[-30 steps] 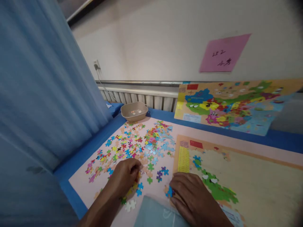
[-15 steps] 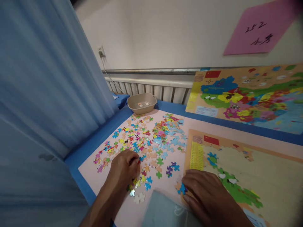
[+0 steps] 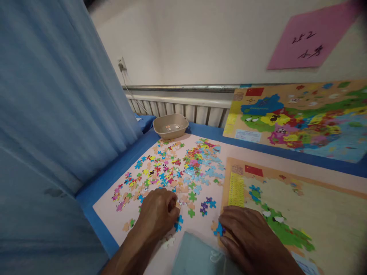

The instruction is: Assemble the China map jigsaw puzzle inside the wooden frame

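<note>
My left hand (image 3: 159,210) is closed over the loose jigsaw pieces, its fingertips curled down and hiding whatever is between them. Blue pieces (image 3: 179,223) lie by its fingers, and a white piece (image 3: 168,242) sits just below. My right hand (image 3: 246,235) rests over the left border of the puzzle board (image 3: 228,183), with thumb and fingers around a blue and orange jigsaw piece (image 3: 219,229). On the board, a joined green section with white sheep (image 3: 286,225) and a blue-green section (image 3: 255,193) are in place. Purple and blue pieces (image 3: 204,208) lie between my hands.
Many mixed pieces (image 3: 163,168) spread over the pink sheet (image 3: 106,206). A beige basin (image 3: 171,133) with several pieces stands at the back. The finished map picture (image 3: 286,118) leans behind the board. A blue curtain (image 3: 57,95) hangs at left; grey-blue cloth (image 3: 192,254) is in front.
My left hand has moved right and a little closer to me over the pieces, staying closed. The right hand stays at the board's edge. The view has shifted slightly.
</note>
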The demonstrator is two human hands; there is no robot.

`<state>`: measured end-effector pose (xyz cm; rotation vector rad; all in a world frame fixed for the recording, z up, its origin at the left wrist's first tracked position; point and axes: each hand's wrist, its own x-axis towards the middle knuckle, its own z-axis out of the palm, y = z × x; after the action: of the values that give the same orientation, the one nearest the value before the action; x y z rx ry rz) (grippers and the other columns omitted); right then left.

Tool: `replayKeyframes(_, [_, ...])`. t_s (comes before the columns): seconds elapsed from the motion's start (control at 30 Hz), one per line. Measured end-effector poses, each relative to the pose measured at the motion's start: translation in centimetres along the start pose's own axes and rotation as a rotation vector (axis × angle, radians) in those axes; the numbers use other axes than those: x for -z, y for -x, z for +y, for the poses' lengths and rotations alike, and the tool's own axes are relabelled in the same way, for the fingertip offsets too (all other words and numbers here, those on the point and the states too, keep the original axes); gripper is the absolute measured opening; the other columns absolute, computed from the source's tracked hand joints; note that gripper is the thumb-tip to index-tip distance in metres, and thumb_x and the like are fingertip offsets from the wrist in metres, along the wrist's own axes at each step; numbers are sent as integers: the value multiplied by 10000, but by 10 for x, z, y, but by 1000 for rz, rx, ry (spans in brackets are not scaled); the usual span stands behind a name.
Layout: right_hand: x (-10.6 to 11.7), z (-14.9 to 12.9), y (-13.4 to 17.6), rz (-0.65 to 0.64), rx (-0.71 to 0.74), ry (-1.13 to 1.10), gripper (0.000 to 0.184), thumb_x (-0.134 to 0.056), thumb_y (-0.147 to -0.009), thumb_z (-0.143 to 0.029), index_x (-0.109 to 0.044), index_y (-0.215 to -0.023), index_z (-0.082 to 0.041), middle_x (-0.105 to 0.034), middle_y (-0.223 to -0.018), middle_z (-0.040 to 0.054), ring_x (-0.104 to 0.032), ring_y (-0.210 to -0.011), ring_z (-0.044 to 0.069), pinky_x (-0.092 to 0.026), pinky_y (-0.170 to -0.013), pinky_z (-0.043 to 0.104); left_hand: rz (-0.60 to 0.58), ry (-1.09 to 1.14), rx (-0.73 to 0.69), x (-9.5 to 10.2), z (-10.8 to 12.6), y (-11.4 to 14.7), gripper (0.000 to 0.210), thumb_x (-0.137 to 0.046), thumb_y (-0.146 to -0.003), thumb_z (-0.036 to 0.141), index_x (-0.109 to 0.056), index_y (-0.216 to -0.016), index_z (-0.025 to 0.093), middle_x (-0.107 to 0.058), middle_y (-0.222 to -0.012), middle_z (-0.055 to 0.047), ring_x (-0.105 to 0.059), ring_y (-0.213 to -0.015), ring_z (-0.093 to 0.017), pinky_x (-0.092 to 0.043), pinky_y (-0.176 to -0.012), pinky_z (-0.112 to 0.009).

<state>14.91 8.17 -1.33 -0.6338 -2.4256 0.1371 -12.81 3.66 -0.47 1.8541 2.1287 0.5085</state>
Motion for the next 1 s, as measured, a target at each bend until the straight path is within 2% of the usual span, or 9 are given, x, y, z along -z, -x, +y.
replayKeyframes(0.2, [-1, -2, -2, 14, 2, -11, 164, -526, -1021, -159, -644, -1105, -235, -738, -1063, 38, -656, -1034, 227, -435, -925, 371, 34, 7, 5, -1, 3, 0, 98, -633, -724, 117, -648, -756, 209, -642, -742, -1, -552, -756, -180, -306, -711, -319])
replayKeyframes(0.53, [0, -4, -3, 43, 6, -14, 160, -515, -1034, -161, -644, -1103, -225, -721, -1058, 32, -636, -1041, 209, -409, -937, 351, 121, -49, -51, -7, 2, 3, 108, -635, -739, 114, -683, -776, 203, -670, -805, -46, -573, -832, -230, -332, -751, -345])
replayKeyframes(0.8, [0, -2, -2, 31, 20, -7, 162, -492, -1069, -189, -642, -1118, -225, -720, -1076, 29, -628, -1066, 206, -385, -971, 349, 100, -36, -33, -10, 0, 2, 142, -625, -736, 115, -693, -816, 211, -713, -824, -41, -593, -814, -230, -344, -767, -356])
replayKeyframes(1.0, [-2, 2, 4, -27, 8, -13, 149, -519, -1080, -210, -629, -1176, -233, -721, -1119, 34, -631, -1108, 223, -388, -994, 366, 33, 186, 22, -8, -3, 0, 260, -588, -698, 68, -721, -865, 217, -699, -770, 7, -611, -739, -176, -374, -697, -298])
